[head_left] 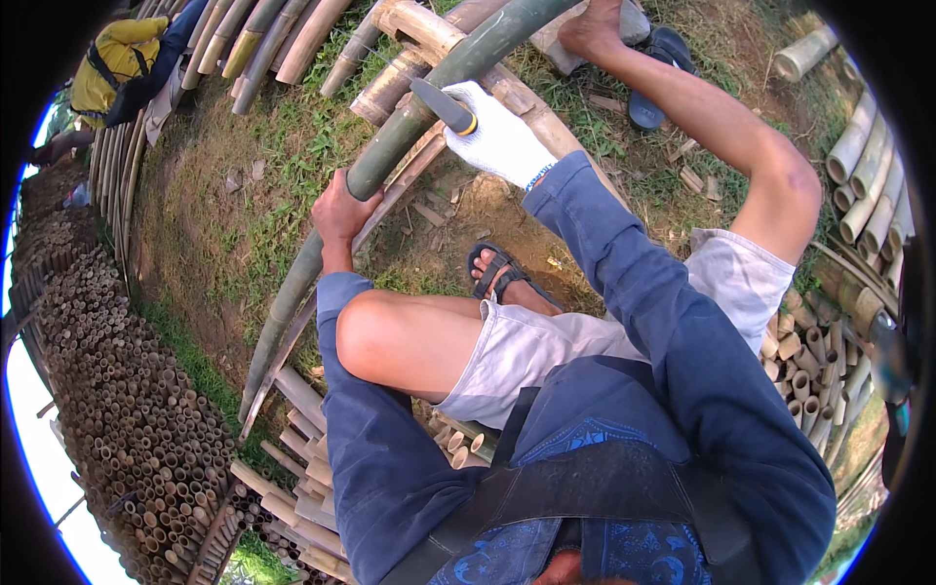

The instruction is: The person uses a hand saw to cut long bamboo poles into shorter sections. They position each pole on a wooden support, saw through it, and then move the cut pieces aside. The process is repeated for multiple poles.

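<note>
1. Bamboo pole (390, 146), head view: a long green culm runs slantwise from the lower left, by the stacked cut pieces, up to the top centre, where it crosses a pale dry bamboo trunk (429, 34) and lies on it. It passes just left of the person's raised left knee (375, 336).

2. Handling, as a judgement: the pole looks fresh and stiff, with a smooth waxy skin that could slip under a bare palm. Its length suggests real weight and leverage at the far ends, so it is best held near the middle, close to the point of work and close to the rest on the dry trunk.

3. Grip: the left hand (338, 210), bare, is wrapped shut around the pole from below, steadying it. The right hand (497, 136), in a white glove, is closed on the handle of a dark blade (439, 102) with a yellow ring at the collar; the blade lies against the pole's upper side.

4. Looks: the skin is dull olive green, darker toward the top, with faint node rings and no branches in sight. It is slimmer than the dry trunk beneath.

5. Around it: grass and bare earth with chips, a sandalled foot (502, 278), and bundles of short cut bamboo (127, 409) at the left.
</note>
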Demonstrator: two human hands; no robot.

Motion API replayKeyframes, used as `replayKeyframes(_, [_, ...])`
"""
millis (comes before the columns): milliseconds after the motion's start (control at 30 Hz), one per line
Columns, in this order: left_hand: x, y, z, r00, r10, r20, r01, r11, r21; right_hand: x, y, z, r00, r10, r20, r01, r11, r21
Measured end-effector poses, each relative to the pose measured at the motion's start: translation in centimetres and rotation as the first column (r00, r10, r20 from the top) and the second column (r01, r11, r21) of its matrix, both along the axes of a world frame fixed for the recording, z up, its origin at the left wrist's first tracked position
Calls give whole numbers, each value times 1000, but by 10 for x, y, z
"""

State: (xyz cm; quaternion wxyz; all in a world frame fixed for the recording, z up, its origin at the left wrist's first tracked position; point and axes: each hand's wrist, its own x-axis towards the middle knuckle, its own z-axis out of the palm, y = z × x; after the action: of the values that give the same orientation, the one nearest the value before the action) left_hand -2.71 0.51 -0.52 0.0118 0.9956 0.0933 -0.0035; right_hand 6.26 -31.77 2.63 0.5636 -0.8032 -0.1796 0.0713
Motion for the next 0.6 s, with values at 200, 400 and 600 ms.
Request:
replayKeyframes(200, [-13, 7, -2, 998, 16, 58, -14, 999, -42, -226, -197, 32, 893, -69, -446, 153, 976, 156])
replayKeyframes(400, [-11, 2, -1, 999, 25, 35, -23, 998, -53, -102, -103, 27, 993, 55, -102, -52, 998, 28])
replayKeyframes(600, [0, -1, 3, 997, 49, -59, -53, 997, -65, -7, -12, -5, 998, 35, -44, -35, 999, 5])
